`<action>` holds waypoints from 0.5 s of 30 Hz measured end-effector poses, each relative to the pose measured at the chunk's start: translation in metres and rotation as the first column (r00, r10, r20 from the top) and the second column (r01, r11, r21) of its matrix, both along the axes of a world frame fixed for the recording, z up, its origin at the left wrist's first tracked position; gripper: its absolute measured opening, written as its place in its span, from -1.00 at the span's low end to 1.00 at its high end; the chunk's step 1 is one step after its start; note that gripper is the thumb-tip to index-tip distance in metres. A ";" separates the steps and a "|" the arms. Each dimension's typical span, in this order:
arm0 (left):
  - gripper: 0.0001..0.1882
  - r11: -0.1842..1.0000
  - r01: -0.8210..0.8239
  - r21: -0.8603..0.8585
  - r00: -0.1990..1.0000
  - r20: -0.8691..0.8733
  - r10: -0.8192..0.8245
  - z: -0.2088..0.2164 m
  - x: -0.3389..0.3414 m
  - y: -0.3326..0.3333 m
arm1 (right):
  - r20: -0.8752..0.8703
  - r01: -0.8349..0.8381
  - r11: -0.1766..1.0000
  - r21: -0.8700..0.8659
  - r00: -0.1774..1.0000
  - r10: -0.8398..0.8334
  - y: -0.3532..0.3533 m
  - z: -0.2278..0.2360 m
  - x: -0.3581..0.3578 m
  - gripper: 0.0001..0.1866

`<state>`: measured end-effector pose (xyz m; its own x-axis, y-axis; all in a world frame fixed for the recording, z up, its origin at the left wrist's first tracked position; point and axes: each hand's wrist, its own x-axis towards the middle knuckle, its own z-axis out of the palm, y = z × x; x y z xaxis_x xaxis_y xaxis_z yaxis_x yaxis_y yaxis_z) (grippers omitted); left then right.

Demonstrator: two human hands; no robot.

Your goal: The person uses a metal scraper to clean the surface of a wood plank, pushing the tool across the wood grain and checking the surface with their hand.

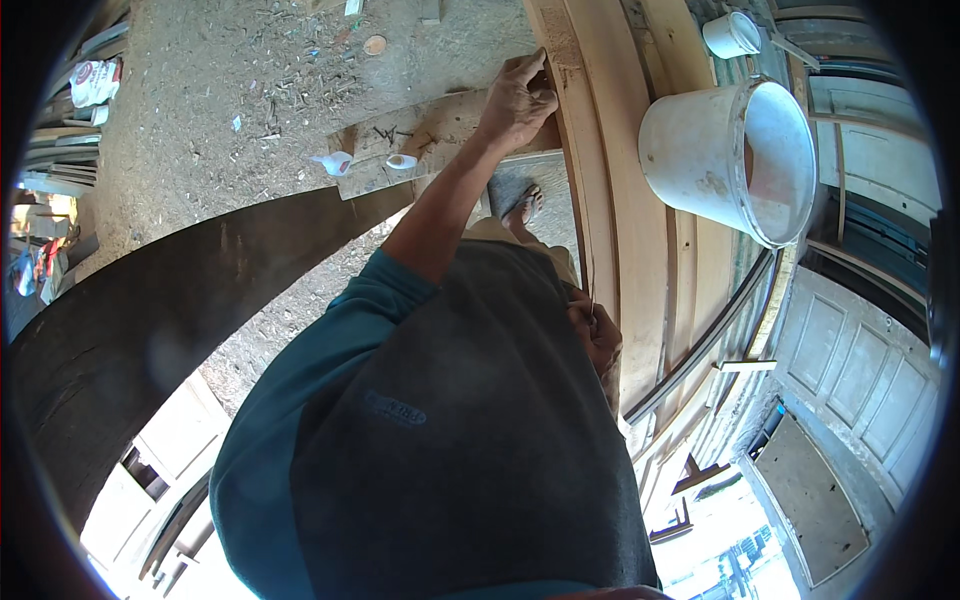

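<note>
My left hand reaches out to the far end of a long wooden plank. Its thumb and fingers are bent together against the plank's near side; whatever they pinch is hidden. Close to my body, my right hand is closed beside the same plank, partly covered by my shirt. A thin, dark, stick-like thing pokes up from its fingers, too small to name. Along the plank's left side runs a narrower wooden strip.
A large white bucket and a smaller white pail stand by the planks on the right. Left of my arm, a low board carries nails and two small white containers. A dark curved panel lies left; panelled doors lean right.
</note>
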<state>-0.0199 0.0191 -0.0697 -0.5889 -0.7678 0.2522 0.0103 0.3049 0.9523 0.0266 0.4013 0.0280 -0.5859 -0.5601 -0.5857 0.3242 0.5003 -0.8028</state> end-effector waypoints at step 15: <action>-0.10 0.943 0.316 0.105 0.747 0.585 -0.316 0.065 0.023 -0.022 | -0.051 -0.059 0.985 0.164 0.996 0.068 -0.019 0.035 -0.007 -0.66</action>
<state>0.0032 -0.0025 -0.0049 -0.8303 -0.5110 -0.2222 -0.4524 0.3855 0.8042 0.0192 0.3825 0.0627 -0.5865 -0.4979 -0.6388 0.2441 0.6434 -0.7256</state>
